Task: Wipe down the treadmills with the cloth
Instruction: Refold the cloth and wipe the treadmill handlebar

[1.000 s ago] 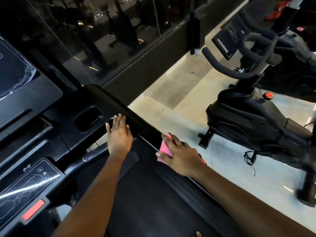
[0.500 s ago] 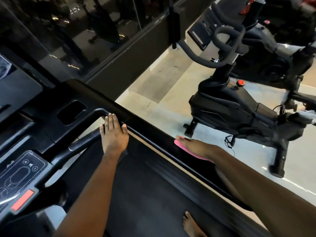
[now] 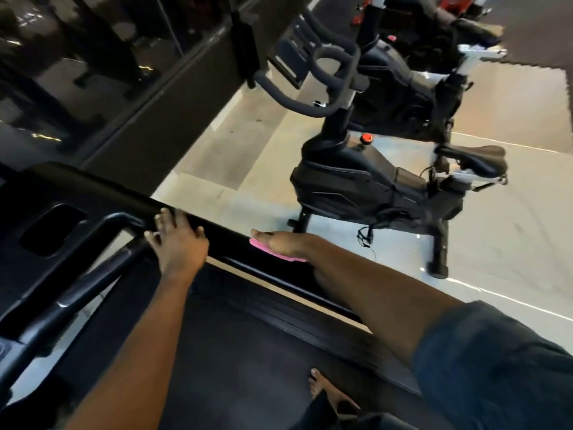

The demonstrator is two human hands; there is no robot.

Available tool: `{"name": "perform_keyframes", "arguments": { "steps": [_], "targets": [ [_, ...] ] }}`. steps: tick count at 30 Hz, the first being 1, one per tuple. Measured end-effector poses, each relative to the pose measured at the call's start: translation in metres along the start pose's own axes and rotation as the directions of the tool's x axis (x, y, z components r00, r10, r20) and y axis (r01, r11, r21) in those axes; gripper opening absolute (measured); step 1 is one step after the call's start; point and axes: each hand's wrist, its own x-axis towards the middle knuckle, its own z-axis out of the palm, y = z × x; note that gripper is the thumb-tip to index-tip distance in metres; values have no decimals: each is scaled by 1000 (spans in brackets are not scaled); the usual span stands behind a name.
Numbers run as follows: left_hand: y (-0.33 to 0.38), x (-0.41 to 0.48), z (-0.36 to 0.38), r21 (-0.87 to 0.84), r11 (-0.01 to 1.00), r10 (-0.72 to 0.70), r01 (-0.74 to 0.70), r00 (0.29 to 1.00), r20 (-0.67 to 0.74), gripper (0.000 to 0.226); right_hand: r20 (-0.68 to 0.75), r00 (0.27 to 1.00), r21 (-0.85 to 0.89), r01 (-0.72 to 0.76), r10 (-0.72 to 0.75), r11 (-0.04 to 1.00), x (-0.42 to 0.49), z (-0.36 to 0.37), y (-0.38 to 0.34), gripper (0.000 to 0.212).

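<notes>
I stand on a black treadmill whose right handrail (image 3: pixel 226 235) runs diagonally across the head view. My left hand (image 3: pixel 178 240) rests flat on the rail near the console end, fingers straight. My right hand (image 3: pixel 280 243) presses a pink cloth (image 3: pixel 263 248) flat against the outer side of the same rail, further along it. Only a thin strip of the cloth shows under the palm. The treadmill belt (image 3: pixel 248 361) lies dark below both arms.
A black exercise bike (image 3: pixel 366 178) stands on the pale floor just right of the rail, with more bikes behind it. A dark glass wall (image 3: pixel 93 66) runs along the back left. A bare foot (image 3: pixel 325 389) is on the belt. The console cup holder (image 3: pixel 49 228) sits at left.
The view has swung to the right, so the console slid out at left. My right hand turned from on top of the rail to its outer side with the cloth. My left hand stayed on the rail.
</notes>
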Motion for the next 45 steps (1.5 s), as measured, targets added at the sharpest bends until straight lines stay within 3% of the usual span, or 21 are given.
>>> {"name": "perform_keyframes", "arguments": {
  "steps": [4,7,10,14,16,18,19,21,22,24,26,29,30,32,35,37,39,41,43,45],
  "targets": [
    [60,-23,20,-142,905,413,-400,908,74,40,-144,989,-137,-63,44,989,-59,-8,47,78],
    [78,-35,32,-244,853,509,-461,839,194,33,-248,959,-181,-187,139,966,-95,-13,80,76],
    [93,-51,30,-186,800,598,-571,731,329,41,-404,894,-183,-288,195,940,-129,-4,101,79],
    [98,-61,22,-64,791,578,-609,708,406,46,-635,742,-193,-422,215,886,-153,19,116,77],
    [97,-62,21,-27,757,594,-653,670,446,51,-790,588,-120,-428,175,896,-163,39,124,67],
    [96,-65,22,-20,720,623,-694,633,460,55,-926,364,-29,-324,96,946,-168,64,138,54],
    [94,-65,22,-28,706,640,-708,620,455,57,-970,238,4,-191,51,982,-165,80,145,47],
    [94,-67,23,-28,688,661,-725,609,439,61,-997,38,79,252,72,964,-155,107,151,38],
    [95,-67,23,-16,684,659,-730,607,444,64,-988,4,136,474,153,870,-148,115,149,38],
    [98,-64,27,23,678,640,-735,605,474,67,-951,8,209,750,308,627,-138,114,144,34],
    [98,-63,30,47,669,631,-742,600,492,70,-878,55,285,859,475,426,-137,105,140,42],
    [96,-61,32,43,663,647,-747,601,470,74,-715,313,385,923,625,-21,-136,95,139,52],
    [95,-60,32,46,655,655,-754,597,463,74,-684,361,394,914,634,-96,-133,96,140,53],
    [95,-61,32,59,644,665,-763,597,449,71,-730,329,373,926,599,-54,-127,104,141,57],
    [96,-64,30,50,638,684,-768,596,420,68,-823,73,204,964,563,172,-117,117,136,51],
    [95,-65,29,45,601,717,-798,564,409,72,-808,-46,98,972,587,212,-104,117,134,48],
    [96,-66,27,21,595,731,-803,552,401,73,-813,-119,15,974,569,225,-96,113,137,48],
    [97,-66,24,-24,601,743,-799,548,384,75,-810,-94,38,976,578,212,-91,108,145,40],
    [94,-66,22,-62,569,777,-820,511,367,82,-751,28,141,983,659,119,-87,105,147,35],
    [91,-66,23,-85,534,808,-841,478,344,89,-644,140,177,984,752,-32,-80,110,139,43]
  ]
}}
